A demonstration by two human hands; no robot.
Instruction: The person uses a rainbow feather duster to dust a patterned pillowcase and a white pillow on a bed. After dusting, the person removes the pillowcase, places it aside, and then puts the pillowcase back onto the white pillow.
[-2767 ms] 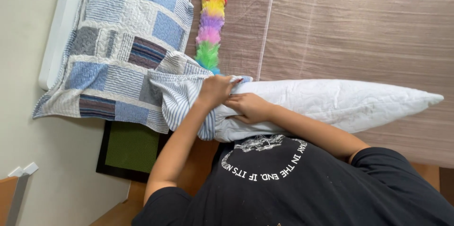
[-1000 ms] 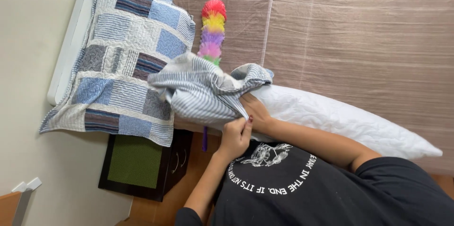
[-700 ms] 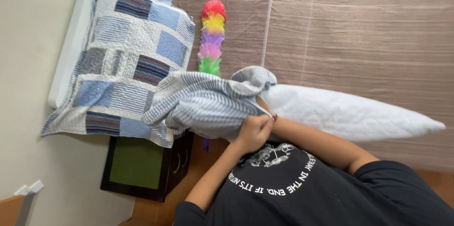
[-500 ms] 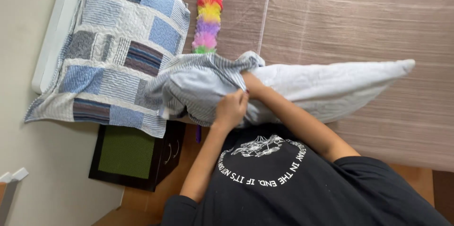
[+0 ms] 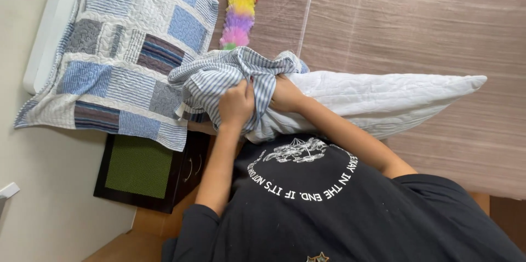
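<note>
My left hand [image 5: 235, 106] is clenched on a blue-and-white striped pillowcase [image 5: 219, 75], bunched up over the left end of a long white quilted pillow [image 5: 383, 97]. Beside it, my right hand [image 5: 285, 95] grips that end of the pillow, its fingers buried in the striped fabric. The pillow stretches to the right across the brown bedspread [image 5: 416, 21], just past my black printed T-shirt [image 5: 329, 207]. Most of the pillow lies outside the pillowcase.
A blue-and-grey patchwork pillow [image 5: 120, 59] lies at the left against a white headboard [image 5: 46, 43]. A rainbow feather duster [image 5: 239, 10] rests on the bedspread beyond the hands. A dark bedside unit with a green top [image 5: 139, 169] stands by the pale wall [image 5: 44, 201].
The striped pillowcase has been bunched and worked back over the pillow's left end. My left hand rose from below to grip it, and the pillow swung up level.
</note>
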